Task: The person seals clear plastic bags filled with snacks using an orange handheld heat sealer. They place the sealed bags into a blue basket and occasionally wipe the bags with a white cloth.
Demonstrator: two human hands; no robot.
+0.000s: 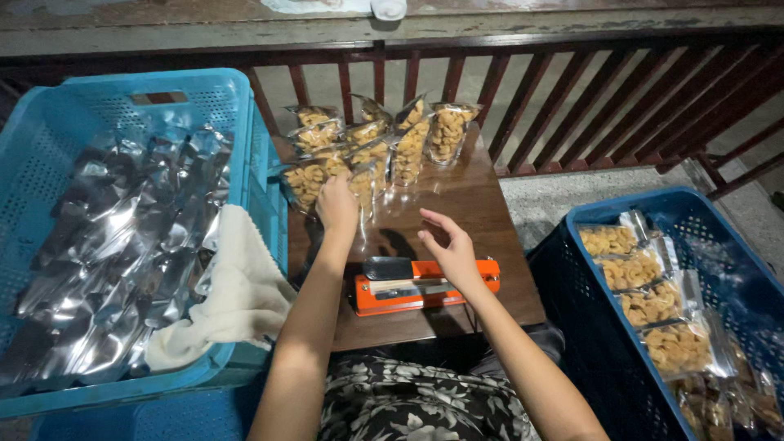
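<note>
a: item one, clear pouch of yellow snacks [359, 184], standing under the left hand [336, 204], fingers closed on its top. risk?

b: likely a nudge topples the neighbouring pouches [408, 139] beyond that hand.

a: right hand [449, 249]?

b: open, empty, hovering above the orange sealer [425, 286]. blue crate of foil bags [122, 245] lies left of both.

Small brown wooden table [474, 204] in middle: clear snack pouches [371, 151] at back, orange heat sealer [425, 286] in front. Light-blue plastic crate [49, 122] w/ silver foil bags [122, 253] left; dark-blue crate [588, 327] w/ filled pouches [645, 302] right.
</note>
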